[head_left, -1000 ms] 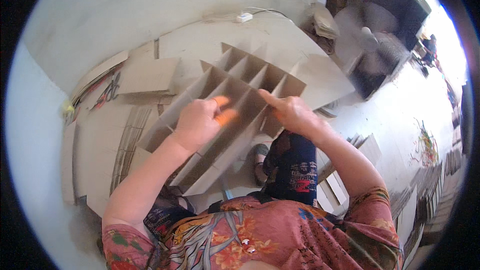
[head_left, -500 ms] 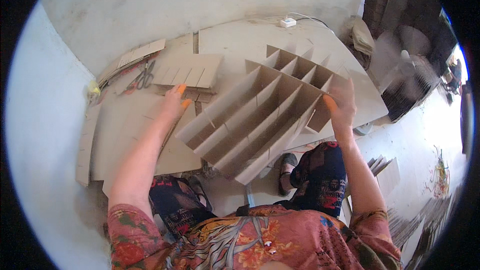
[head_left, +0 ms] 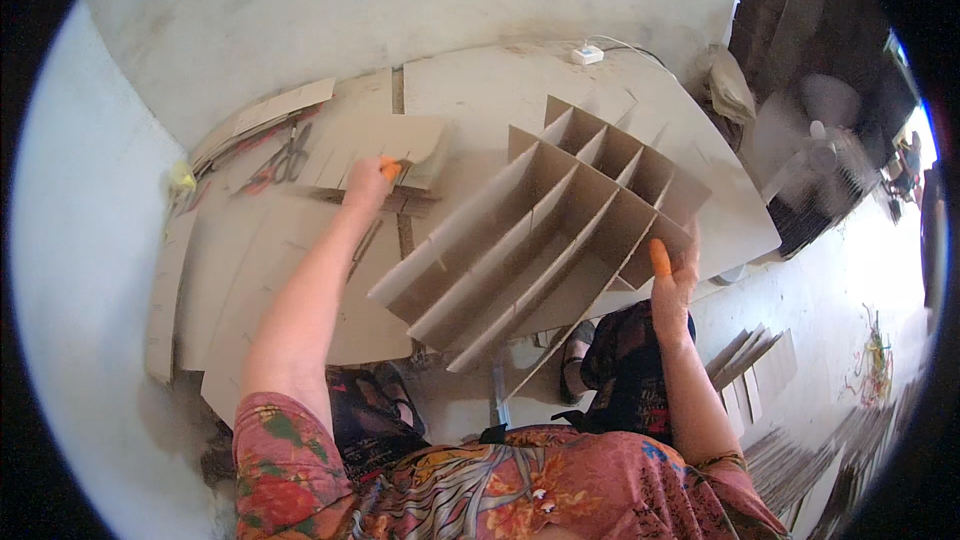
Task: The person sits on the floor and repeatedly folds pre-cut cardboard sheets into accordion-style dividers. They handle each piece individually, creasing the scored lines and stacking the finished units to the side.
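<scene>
My left hand (head_left: 368,185), orange covers on its fingertips, is closed at the near edge of a stack of slotted cardboard sheets (head_left: 350,135). It pinches the top sheet, whose right side curls up. My right hand (head_left: 675,278), its thumb also in an orange cover, grips the right corner of a cardboard divider grid (head_left: 520,210). Long strips run through the grid and crosspieces slot in at its far side. It sits tilted over the table's front edge, its near end sticking out above my legs. The right fingers are partly hidden behind the cardboard.
Scissors (head_left: 292,155) lie left of the stack, near more cardboard strips (head_left: 285,105). Large flat cardboard (head_left: 270,290) covers the table's left part. A white power socket (head_left: 587,55) is at the back. A fan (head_left: 818,145) stands right; cardboard pieces (head_left: 750,370) lean below it.
My left hand has moved right and closed on the top sheet, lifting its right side. The divider grid has shifted slightly right, and my right hand has slid lower along its corner.
</scene>
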Available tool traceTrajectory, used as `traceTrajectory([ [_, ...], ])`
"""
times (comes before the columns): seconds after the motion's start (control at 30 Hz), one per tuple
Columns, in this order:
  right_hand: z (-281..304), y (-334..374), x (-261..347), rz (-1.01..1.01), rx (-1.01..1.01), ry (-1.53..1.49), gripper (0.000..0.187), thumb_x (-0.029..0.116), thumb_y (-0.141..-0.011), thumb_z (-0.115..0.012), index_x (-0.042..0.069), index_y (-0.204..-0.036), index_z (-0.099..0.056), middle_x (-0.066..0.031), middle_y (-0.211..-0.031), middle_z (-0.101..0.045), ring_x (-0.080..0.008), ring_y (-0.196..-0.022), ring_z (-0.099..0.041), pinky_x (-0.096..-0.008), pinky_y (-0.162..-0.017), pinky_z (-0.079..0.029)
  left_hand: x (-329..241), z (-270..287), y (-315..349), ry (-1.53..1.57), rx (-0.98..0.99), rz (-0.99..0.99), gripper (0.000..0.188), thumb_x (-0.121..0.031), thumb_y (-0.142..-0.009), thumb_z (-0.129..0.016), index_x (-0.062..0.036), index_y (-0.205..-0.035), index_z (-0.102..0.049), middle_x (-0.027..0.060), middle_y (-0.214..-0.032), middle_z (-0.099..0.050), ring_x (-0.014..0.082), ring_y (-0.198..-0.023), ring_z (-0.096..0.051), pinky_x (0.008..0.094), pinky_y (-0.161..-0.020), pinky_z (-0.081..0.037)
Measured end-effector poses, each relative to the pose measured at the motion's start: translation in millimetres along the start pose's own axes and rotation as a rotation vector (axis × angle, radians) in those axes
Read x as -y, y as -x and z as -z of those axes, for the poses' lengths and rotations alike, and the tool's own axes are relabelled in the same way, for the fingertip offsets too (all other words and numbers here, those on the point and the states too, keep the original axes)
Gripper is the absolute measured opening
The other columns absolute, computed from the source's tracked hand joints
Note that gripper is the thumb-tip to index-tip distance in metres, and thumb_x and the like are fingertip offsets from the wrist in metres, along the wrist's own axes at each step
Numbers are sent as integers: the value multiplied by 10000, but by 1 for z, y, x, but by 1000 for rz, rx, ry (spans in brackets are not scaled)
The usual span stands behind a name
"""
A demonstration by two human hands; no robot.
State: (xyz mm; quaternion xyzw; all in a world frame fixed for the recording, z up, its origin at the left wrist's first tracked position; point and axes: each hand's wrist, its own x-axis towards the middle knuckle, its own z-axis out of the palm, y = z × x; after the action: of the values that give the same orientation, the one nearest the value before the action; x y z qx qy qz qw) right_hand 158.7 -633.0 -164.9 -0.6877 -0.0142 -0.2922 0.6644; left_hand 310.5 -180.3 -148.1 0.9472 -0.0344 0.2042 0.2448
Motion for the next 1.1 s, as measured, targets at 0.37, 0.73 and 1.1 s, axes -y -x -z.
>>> traceTrajectory([
  [0.37,-27,1,141,-273,361,-550,418,221,-942,-604,-48,-1255,-535,-159,-1104,-647,-205,-963,-647,-312,-792,-532,-211,90,135,477,-99,-597,357,1,-837,-668,-27,-1191,-628,128,-1218,-635,245,-1108,-616,328,-986,-453],
  [0.73,25,-13,155,92,48,-78,181,60,-882,-669,25,-1059,-685,-26,-988,-692,-109,-894,-620,-264,-791,-488,-134,92,210,527,-497,-117,332,-124,-983,-501,32,-1273,-551,155,-1257,-584,270,-1145,-573,347,-987,-440],
  [1.1,15,-1,150,154,93,29,166,101,-858,-713,37,-1010,-695,2,-938,-684,-106,-856,-586,-269,-759,-473,-46,30,259,754,-146,495,296,-225,-984,-534,-28,-1178,-640,50,-1014,-648,98,-734,-613,232,-614,-469],
])
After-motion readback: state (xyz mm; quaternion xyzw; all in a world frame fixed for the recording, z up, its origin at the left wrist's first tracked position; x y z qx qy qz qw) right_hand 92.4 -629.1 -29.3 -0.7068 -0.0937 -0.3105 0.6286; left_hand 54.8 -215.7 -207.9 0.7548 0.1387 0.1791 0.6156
